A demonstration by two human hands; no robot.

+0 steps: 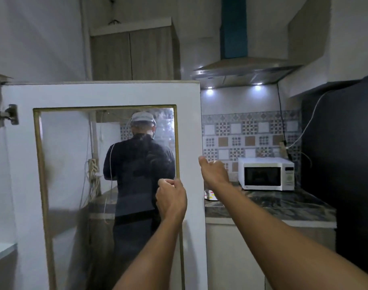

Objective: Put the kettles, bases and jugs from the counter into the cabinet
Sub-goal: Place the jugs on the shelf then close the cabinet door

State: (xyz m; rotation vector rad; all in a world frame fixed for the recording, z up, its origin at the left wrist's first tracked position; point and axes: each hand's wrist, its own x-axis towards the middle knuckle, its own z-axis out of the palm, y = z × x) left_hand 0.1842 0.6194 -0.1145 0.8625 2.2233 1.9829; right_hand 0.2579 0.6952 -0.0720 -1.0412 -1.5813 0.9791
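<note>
The white cabinet door [107,95] with a gold-trimmed glass pane stands swung open in front of me and fills the left half of the view. My left hand [171,198] rests as a loose fist against the door's inner face at the pane's right trim, with nothing in it. My right hand [212,171] is at the door's free edge, thumb on the edge and fingers curled behind it. Part of the cabinet's white shelf [1,249] shows at the lower left. No kettle, base or jug is in sight.
Through the glass I see a person [137,164] in dark clothes and a cap, back turned. A white microwave [266,173] stands on the dark marble counter [273,206]. A small colourful item [210,195] peeks out beside the door. A black fridge [346,164] stands at the right.
</note>
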